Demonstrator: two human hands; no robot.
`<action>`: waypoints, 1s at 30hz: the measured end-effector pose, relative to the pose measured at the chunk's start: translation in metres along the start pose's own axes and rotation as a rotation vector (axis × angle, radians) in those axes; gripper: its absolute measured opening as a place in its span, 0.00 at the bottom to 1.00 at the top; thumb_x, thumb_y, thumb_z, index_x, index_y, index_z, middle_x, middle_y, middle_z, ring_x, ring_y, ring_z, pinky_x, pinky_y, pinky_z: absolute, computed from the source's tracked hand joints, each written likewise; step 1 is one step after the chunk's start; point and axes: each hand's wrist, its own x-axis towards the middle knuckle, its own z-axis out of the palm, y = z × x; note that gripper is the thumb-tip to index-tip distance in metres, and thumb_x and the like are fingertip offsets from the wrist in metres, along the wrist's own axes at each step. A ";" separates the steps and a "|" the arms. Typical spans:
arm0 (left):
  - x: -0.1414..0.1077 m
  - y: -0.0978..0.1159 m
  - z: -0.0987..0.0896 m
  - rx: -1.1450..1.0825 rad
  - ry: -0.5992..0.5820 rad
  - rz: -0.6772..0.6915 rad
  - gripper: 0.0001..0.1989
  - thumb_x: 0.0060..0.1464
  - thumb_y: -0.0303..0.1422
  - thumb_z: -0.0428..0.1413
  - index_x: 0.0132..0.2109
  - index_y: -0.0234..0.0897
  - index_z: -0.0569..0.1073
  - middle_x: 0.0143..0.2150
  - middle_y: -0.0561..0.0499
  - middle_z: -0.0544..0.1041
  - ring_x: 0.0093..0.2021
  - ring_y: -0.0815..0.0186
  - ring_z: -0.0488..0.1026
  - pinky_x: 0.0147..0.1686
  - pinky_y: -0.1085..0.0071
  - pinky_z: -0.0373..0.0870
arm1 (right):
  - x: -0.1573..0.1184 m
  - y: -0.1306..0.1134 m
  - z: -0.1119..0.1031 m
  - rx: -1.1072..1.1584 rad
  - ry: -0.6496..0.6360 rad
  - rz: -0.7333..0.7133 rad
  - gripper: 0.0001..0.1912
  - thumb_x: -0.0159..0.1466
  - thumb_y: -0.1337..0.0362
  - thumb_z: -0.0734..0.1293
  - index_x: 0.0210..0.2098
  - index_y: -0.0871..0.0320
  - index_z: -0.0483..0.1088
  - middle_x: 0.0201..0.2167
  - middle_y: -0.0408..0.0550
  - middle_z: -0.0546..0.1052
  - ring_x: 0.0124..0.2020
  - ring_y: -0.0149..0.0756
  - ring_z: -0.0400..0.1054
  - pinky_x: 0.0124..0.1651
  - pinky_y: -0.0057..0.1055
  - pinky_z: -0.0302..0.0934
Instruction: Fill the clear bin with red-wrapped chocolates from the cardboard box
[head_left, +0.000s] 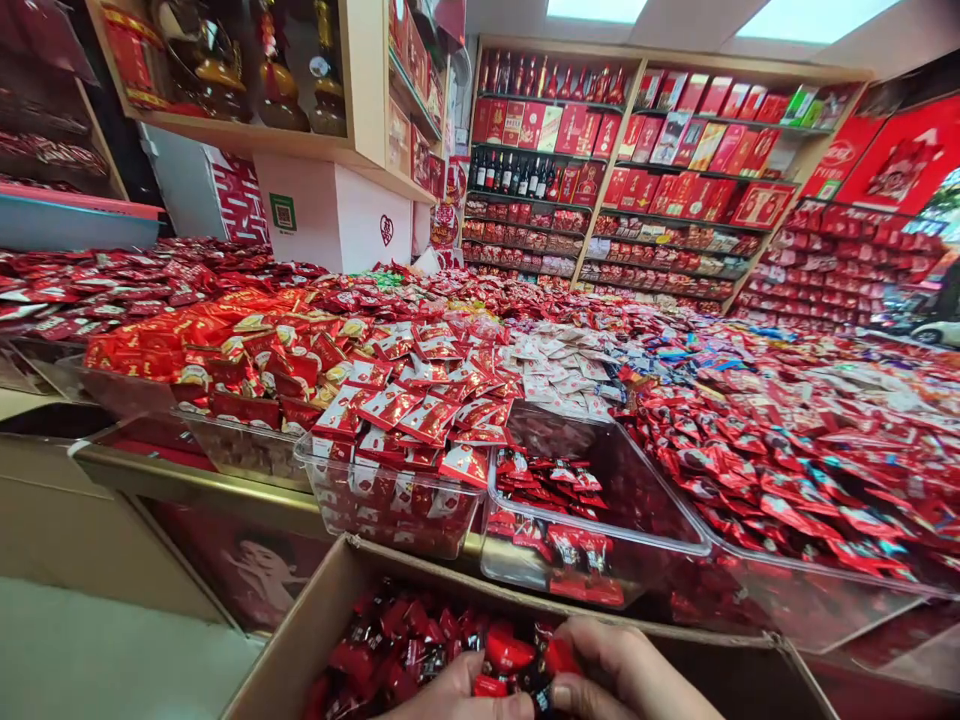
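Note:
An open cardboard box (300, 620) stands at the bottom of the view, with red and black wrapped candies (405, 640) inside. Both hands are in it. My left hand (465, 695) is beside a few red packets, its thumb and fingers close together; what it grips is hard to make out. My right hand (607, 670) is curled round a red wrapped candy (561, 657). Just beyond the box sits a clear plastic bin (637, 535), partly filled with similar red and black packets (551, 480).
A clear bin (390, 510) heaped with red and white packets adjoins on the left. More heaped candies (765, 480) spread to the right. Behind, tall shelves (637, 130) hold bottles and red boxes; a wooden cabinet (367, 80) overhangs at the upper left.

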 end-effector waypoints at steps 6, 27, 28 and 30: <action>-0.011 0.007 0.014 -0.010 0.034 -0.131 0.17 0.40 0.36 0.58 0.37 0.32 0.67 0.29 0.48 0.72 0.25 0.73 0.65 0.24 0.78 0.52 | -0.016 -0.036 -0.053 -0.052 0.164 -0.142 0.10 0.59 0.62 0.54 0.30 0.58 0.64 0.24 0.44 0.68 0.25 0.27 0.59 0.27 0.22 0.55; -0.023 0.023 0.016 -0.309 -0.108 -0.176 0.33 0.41 0.56 0.44 0.42 0.30 0.67 0.34 0.41 0.72 0.26 0.65 0.70 0.18 0.77 0.58 | 0.013 -0.071 -0.054 0.149 -0.155 0.019 0.07 0.54 0.62 0.61 0.30 0.59 0.64 0.18 0.39 0.67 0.17 0.22 0.57 0.18 0.19 0.51; -0.025 0.023 0.016 -0.272 -0.117 -0.190 0.29 0.41 0.52 0.49 0.39 0.28 0.69 0.30 0.42 0.73 0.23 0.68 0.69 0.17 0.78 0.57 | 0.009 -0.070 -0.046 0.093 -0.196 0.001 0.07 0.55 0.63 0.60 0.30 0.59 0.65 0.19 0.40 0.69 0.18 0.23 0.59 0.20 0.20 0.53; -0.027 0.022 0.016 -0.192 -0.091 -0.239 0.20 0.43 0.43 0.54 0.33 0.26 0.70 0.23 0.46 0.72 0.18 0.73 0.66 0.16 0.80 0.55 | 0.008 -0.070 -0.046 -0.037 -0.164 -0.063 0.08 0.55 0.63 0.59 0.30 0.59 0.66 0.22 0.42 0.71 0.22 0.24 0.61 0.24 0.21 0.55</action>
